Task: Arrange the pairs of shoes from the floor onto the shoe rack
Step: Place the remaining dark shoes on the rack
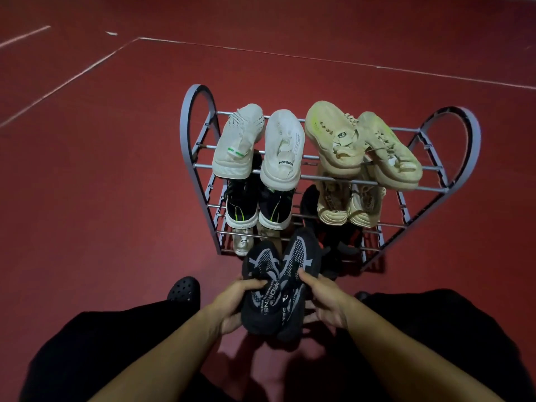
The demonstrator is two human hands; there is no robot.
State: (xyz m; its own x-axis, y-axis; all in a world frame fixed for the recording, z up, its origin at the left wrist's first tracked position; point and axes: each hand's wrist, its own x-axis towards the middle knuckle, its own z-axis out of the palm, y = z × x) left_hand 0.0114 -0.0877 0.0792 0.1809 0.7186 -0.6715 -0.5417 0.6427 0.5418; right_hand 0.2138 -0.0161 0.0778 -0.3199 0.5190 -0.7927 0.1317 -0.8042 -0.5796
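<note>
Just in front of the rack's bottom shelf, a pair of black knit shoes point(275, 288) with grey pattern is held side by side above the floor, toes toward the rack; left hand point(235, 303) wraps the left shoe's outer side, right hand point(322, 300) wraps the right one's, both closed on the pair. Grey lettering runs along the collars, only partly readable, "ROR" and "NG" on one. Grey metal shoe rack point(200, 158) with arched ends and bar shelves stands behind. Top shelf: white sneakers point(261, 146) at left, one printed "DESIGN" with a green tag on its mate; cream sneakers point(359, 143) at right with a small black logo patch and yellow-green streaks. Middle shelf: black sneakers point(255, 207) with white soles and green stripes, beige sneakers point(348, 204) with text too small to read. Lower shelf holds dark shoes point(339, 242), partly hidden. Floor point(101, 169) is dark red with thin white lines; lighting dim. Black perforated clog point(184, 290) and black trousers below.
</note>
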